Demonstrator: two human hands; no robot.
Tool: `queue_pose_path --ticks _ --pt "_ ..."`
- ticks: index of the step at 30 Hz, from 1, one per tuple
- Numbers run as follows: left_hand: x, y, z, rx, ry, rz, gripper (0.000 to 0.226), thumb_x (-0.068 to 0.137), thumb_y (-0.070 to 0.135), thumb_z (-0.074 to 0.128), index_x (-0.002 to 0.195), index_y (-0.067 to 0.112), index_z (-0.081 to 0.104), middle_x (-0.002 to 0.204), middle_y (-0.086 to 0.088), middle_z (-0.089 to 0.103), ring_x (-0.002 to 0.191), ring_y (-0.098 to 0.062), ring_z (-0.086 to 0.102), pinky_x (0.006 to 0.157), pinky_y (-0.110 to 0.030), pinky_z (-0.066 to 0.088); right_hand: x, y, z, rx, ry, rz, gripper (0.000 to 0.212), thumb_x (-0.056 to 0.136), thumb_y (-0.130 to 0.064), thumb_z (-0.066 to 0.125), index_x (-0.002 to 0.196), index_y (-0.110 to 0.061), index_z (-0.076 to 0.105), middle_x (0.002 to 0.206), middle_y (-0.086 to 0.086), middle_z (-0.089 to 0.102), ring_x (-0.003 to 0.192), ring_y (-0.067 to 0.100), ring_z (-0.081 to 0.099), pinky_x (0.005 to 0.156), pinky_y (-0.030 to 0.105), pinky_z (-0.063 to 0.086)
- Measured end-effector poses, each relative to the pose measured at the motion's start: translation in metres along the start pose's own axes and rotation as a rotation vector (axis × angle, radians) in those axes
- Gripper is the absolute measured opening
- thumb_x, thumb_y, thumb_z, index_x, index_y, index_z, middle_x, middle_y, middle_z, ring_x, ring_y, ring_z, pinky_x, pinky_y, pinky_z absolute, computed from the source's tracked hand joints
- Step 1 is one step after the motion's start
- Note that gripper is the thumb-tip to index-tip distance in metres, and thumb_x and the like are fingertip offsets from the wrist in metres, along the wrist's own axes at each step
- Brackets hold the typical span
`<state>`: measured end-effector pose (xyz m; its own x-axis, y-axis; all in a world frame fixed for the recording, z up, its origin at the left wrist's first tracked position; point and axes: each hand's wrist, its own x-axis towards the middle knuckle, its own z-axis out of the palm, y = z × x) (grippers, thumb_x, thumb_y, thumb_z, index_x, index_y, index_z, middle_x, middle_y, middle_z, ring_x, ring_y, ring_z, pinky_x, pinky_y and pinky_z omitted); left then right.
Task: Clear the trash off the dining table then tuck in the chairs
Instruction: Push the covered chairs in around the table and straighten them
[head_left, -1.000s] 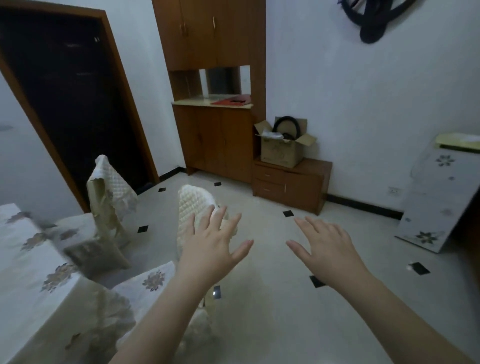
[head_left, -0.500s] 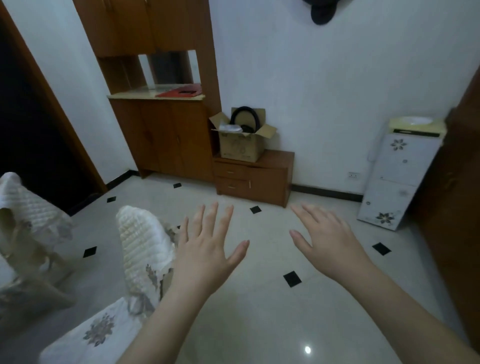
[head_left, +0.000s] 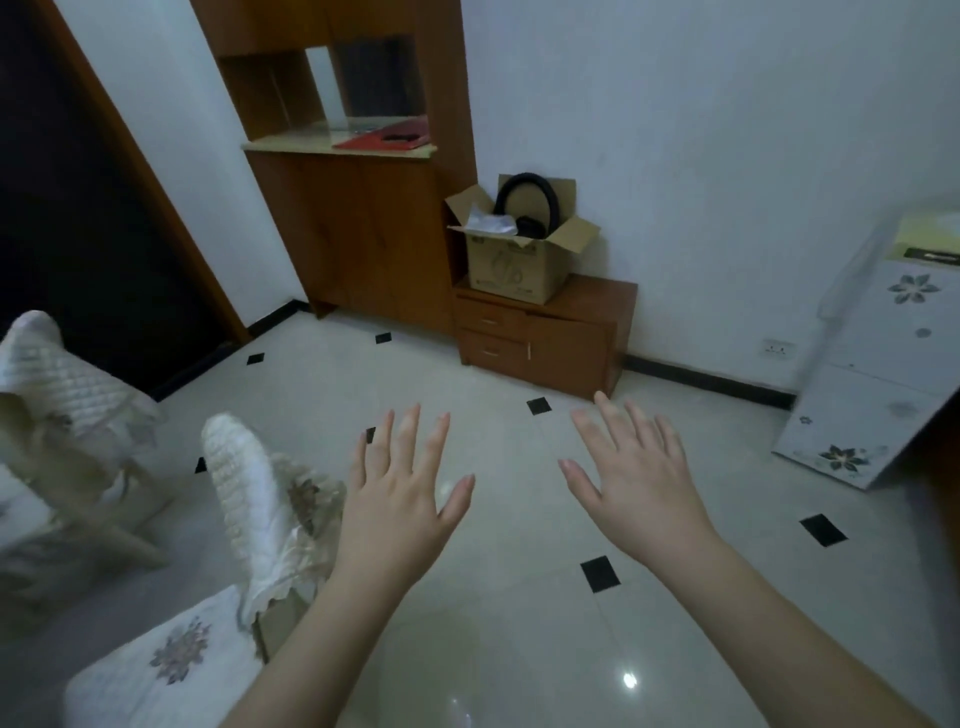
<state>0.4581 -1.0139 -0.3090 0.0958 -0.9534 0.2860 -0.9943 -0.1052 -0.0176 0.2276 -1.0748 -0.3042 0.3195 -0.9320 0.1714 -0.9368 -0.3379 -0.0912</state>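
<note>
white-covered chair (head_left: 260, 512) is sitting just left of the left hand (head_left: 402, 506); both it and the right hand (head_left: 641, 491) are hovering spread, holding nothing; table's not showing; probably chair-tucking next, needing a grip on that backrest

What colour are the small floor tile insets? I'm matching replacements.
Black diamonds set in glossy off-white floor, clearest in the head view.

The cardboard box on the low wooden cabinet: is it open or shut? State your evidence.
Open. The cardboard box has its flaps folded outward, and a black ring sticks up out of its top.
</note>
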Motion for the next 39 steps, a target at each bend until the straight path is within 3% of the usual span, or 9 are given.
queue_pose_path --ticks 6,10,15,20,24,34,39 --pt "0.041 -0.036 0.029 -0.008 -0.065 -0.118 0.067 0.094 0.065 0.018 0.15 0.031 0.029 0.157 -0.007 0.028 0.146 -0.032 0.02 0.117 -0.052 0.017 0.071 -0.031 0.028 0.051 -0.054 -0.143 0.065 0.093 -0.057 0.018 0.146 -0.025 0.037 0.152 0.006 0.036 0.142 0.027 0.028 0.116 0.048 0.018" --pt "0.077 -0.068 0.051 -0.068 -0.032 -0.162 0.072 0.092 0.067 0.0 0.152 0.033 0.022 0.16 -0.004 0.02 0.148 -0.027 0.012 0.119 -0.05 0.01 0.128 -0.056 0.047 0.038 -0.064 -0.227 0.068 0.091 -0.058 0.01 0.148 -0.028 0.031 0.155 0.004 0.031 0.144 0.025 0.024 0.118 0.046 0.009" --pt "0.12 -0.106 0.063 -0.153 0.015 -0.236 0.07 0.092 0.065 -0.004 0.152 0.035 0.016 0.161 0.0 0.015 0.149 -0.024 0.007 0.119 -0.048 0.007 0.195 -0.086 0.059 0.039 -0.085 -0.313 0.071 0.089 -0.061 -0.002 0.151 -0.032 0.018 0.16 0.0 0.018 0.147 0.021 0.009 0.117 0.041 -0.003" --pt "0.162 -0.137 0.09 -0.161 -0.058 -0.241 0.063 0.097 0.057 0.004 0.151 0.031 0.024 0.159 -0.004 0.024 0.147 -0.027 0.017 0.116 -0.048 0.016 0.247 -0.104 0.076 0.04 -0.098 -0.345 0.066 0.094 -0.059 0.01 0.148 -0.027 0.034 0.154 0.004 0.033 0.144 0.025 0.023 0.116 0.044 0.006" --pt "0.184 -0.158 0.105 -0.107 -0.074 -0.253 0.059 0.1 0.052 0.014 0.144 0.024 0.041 0.15 -0.009 0.04 0.139 -0.032 0.035 0.11 -0.052 0.03 0.285 -0.119 0.092 0.066 -0.114 -0.365 0.072 0.09 -0.061 0.002 0.151 -0.031 0.023 0.158 0.001 0.023 0.146 0.022 0.014 0.117 0.042 0.0" --pt "0.218 -0.198 0.149 0.059 -0.1 -0.46 0.054 0.097 0.046 0.031 0.136 0.017 0.054 0.14 -0.013 0.053 0.13 -0.036 0.048 0.102 -0.055 0.041 0.389 -0.176 0.144 0.132 -0.187 -0.632 0.07 0.09 -0.064 0.0 0.152 -0.034 0.011 0.161 -0.003 0.012 0.148 0.019 0.006 0.115 0.038 -0.007" --pt "0.229 -0.207 0.161 0.116 -0.136 -0.679 0.05 0.094 0.043 0.035 0.131 0.018 0.057 0.134 -0.005 0.059 0.125 -0.028 0.053 0.102 -0.052 0.042 0.436 -0.207 0.167 0.151 -0.251 -0.857 0.065 0.094 -0.06 0.017 0.146 -0.027 0.037 0.152 0.004 0.038 0.141 0.025 0.031 0.115 0.04 0.009"
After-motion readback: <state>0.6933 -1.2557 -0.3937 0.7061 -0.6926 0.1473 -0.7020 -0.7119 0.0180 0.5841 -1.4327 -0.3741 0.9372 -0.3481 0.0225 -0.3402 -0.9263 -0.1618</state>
